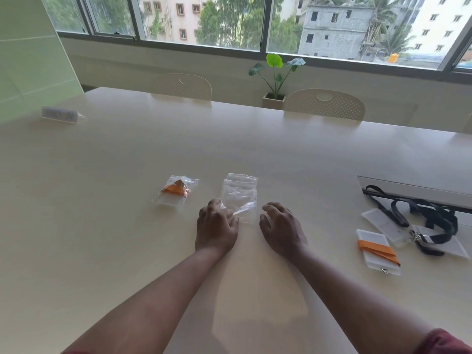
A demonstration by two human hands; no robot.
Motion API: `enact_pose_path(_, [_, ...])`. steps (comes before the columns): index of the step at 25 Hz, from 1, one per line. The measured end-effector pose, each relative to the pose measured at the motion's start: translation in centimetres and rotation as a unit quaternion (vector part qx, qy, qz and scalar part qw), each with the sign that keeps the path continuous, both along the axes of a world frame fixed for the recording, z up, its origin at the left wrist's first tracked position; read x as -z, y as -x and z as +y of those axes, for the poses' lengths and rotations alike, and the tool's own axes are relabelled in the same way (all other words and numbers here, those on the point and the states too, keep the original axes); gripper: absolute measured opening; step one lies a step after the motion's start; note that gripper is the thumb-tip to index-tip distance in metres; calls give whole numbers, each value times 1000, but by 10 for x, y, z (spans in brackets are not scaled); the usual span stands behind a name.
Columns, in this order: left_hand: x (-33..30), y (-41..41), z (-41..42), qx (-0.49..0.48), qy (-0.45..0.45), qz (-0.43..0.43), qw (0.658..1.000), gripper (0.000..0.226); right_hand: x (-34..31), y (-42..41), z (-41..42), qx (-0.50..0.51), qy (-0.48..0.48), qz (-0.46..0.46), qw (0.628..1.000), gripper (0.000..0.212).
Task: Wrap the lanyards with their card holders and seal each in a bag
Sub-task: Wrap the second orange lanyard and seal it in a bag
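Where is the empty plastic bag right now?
In the head view, the empty bag lies mid-table, its near corner under the left hand, right of the filled bag.
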State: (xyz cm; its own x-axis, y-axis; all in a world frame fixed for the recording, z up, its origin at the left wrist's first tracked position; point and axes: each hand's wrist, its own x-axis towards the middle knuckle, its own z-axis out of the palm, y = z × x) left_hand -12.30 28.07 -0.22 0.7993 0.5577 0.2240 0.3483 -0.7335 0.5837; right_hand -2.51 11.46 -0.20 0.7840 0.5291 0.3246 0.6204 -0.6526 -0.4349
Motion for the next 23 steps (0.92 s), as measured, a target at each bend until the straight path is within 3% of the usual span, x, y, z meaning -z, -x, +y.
enact_pose_path(10, [-2,1,3,-36,37,-103,993,9,5,-5,-1,-1,-51,12,999,34])
enact_pose_path(14, [-4,7,1,25,-1,-202,979,6,-3,-3,-5,54,-133,91,985,37])
enact_pose_path(16, [-5,9,-3,81,-23,-214,973,7,-8,0,-16,88,-252,181,947,42])
enact_pose_path(19, [-2,12,-12,194,-64,-228,952,8,-7,7,-38,66,-429,304,848,42])
enact_pose_path(21, [1,9,-25,266,-81,-240,930,8,-6,12,-56,60,-486,343,802,39])
enact_pose_path(23, [1,5,-45,298,-75,-245,919,9,-5,18,-73,63,-508,360,780,29])
